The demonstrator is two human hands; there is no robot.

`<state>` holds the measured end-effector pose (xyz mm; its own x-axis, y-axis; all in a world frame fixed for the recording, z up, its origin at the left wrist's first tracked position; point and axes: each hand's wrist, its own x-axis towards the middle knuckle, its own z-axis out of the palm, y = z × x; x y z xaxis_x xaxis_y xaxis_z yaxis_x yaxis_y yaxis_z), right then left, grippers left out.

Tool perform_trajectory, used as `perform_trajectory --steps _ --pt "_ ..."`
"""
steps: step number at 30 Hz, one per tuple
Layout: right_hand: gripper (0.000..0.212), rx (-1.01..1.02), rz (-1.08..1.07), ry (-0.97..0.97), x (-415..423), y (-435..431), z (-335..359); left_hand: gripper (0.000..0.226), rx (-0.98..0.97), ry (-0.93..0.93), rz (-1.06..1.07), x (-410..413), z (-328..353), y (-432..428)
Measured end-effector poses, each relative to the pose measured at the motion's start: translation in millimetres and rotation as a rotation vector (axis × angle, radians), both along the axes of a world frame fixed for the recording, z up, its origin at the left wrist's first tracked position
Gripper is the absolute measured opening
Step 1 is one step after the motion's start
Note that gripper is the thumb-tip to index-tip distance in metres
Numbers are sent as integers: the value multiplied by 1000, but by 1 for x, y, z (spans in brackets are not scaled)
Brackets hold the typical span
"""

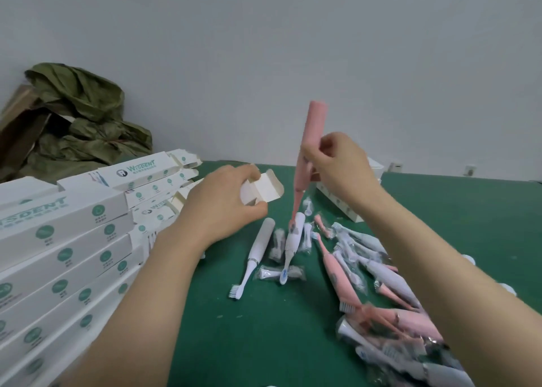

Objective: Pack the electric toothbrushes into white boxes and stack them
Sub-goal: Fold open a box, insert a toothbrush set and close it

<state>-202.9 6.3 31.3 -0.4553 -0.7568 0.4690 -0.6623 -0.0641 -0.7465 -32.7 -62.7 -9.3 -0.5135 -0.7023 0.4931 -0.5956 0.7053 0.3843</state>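
My right hand grips a pink electric toothbrush nearly upright above the table, handle end up and brush end pointing down. My left hand holds a white box by its open end, with the flaps spread toward the pink toothbrush. The rest of that box is hidden behind my hand. Two white toothbrushes lie on the green table below my hands. A heap of pink and white toothbrushes and wrapped brush heads spreads to the right.
Stacked white boxes with green print fill the left side. Another white box lies behind my right wrist. An olive green bag sits on a cardboard carton at the far left against the wall.
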Motion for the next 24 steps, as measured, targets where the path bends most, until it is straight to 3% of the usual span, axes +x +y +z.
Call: perform_trajectory --steps 4,9,12,16,21,24 --pt "22 -439 40 -326 -6 46 7 44 -35 -46 12 -8 -2 6" --pt "6 -495 96 -458 12 48 -13 46 -105 -36 -50 -17 2 15" --pt "4 -428 125 -421 17 43 -18 45 -89 108 -117 -24 6 26" --pt "15 -150 169 -188 12 42 -20 36 -106 188 -156 -28 6 31" --pt "52 -218 131 -253 7 42 -25 41 -92 191 -130 -28 0 26" --pt "45 -303 126 -88 9 41 -31 47 -104 193 -106 -27 3 22"
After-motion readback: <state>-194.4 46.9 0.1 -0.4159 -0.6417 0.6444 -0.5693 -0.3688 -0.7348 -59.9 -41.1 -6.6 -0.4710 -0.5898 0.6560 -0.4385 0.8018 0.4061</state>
